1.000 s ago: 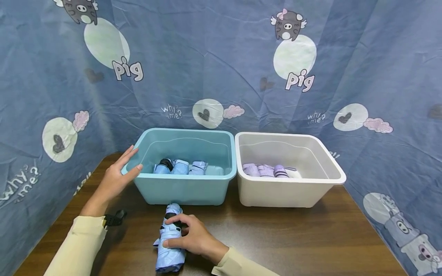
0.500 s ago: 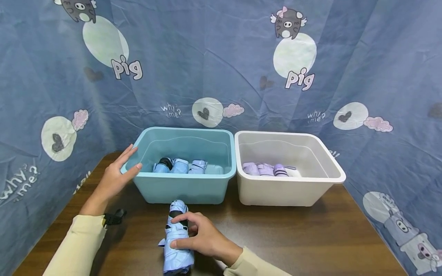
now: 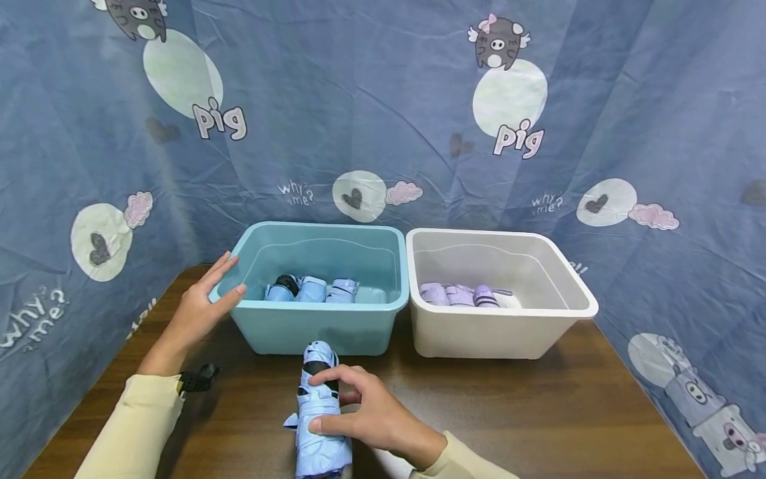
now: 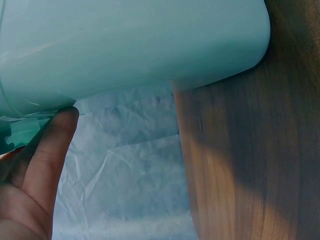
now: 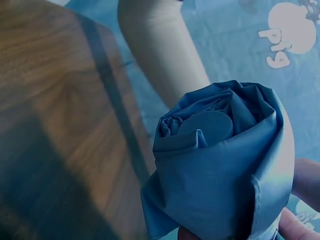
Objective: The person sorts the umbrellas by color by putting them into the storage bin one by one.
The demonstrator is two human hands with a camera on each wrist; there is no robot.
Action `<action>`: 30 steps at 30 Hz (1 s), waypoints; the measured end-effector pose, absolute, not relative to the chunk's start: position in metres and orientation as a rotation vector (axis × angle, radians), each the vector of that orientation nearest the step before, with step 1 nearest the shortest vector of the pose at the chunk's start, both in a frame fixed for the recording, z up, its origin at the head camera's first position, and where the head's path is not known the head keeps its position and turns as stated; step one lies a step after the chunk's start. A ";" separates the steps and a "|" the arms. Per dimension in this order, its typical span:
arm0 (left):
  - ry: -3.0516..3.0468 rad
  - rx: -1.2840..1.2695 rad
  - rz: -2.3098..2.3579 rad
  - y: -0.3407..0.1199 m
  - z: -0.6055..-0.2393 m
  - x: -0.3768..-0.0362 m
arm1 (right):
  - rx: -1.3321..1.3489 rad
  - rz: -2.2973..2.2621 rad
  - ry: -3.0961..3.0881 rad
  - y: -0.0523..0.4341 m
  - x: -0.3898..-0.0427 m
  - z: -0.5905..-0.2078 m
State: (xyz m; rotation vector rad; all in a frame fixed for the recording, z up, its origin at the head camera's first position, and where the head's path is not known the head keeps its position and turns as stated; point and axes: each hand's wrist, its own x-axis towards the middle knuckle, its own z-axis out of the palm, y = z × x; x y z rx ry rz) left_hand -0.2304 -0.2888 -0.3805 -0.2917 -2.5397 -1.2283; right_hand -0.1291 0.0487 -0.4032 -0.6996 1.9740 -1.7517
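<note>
In the head view, my right hand (image 3: 377,416) grips a folded light-blue umbrella (image 3: 323,452) from its right side, thumb and fingertips on the fabric. It is rolled up, with a black band near its far end and a small flap on the left. The right wrist view looks onto the end of the rolled umbrella (image 5: 215,185), with fingertips at its edges. My left hand (image 3: 200,306) rests at the left front corner of a teal bin (image 3: 317,329), fingers extended along the rim. From the left wrist, a finger (image 4: 50,165) touches the bin's outer wall.
Several rolled light-blue umbrellas (image 3: 312,290) lie inside the teal bin. A white bin (image 3: 497,336) stands right beside it, holding several purple rolled umbrellas (image 3: 461,296). Both stand on a brown wooden table (image 3: 509,412) before a blue printed curtain (image 3: 443,153).
My right hand has moved to the right with the umbrella, which looks slightly nearer the camera. The left hand stays at the teal bin's corner.
</note>
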 end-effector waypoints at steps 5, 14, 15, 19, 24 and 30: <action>-2.546 -0.286 -1.234 -0.290 -0.379 -0.230 | -0.739 -1.779 1.928 0.056 -0.124 -0.392; -2.547 -0.285 -1.238 -0.289 -0.379 -0.230 | -0.813 -1.770 1.959 0.069 -0.116 -0.369; -2.548 -0.284 -1.238 -0.289 -0.378 -0.230 | -0.819 -1.765 1.975 0.070 -0.116 -0.366; -2.561 -0.275 -1.234 -0.288 -0.378 -0.228 | -0.827 -1.743 2.014 0.076 -0.113 -0.354; -2.575 -0.272 -1.226 -0.288 -0.379 -0.228 | -0.824 -1.751 1.987 0.082 -0.114 -0.340; -2.559 -0.273 -1.233 -0.288 -0.380 -0.229 | -0.801 -1.770 1.967 0.085 -0.118 -0.321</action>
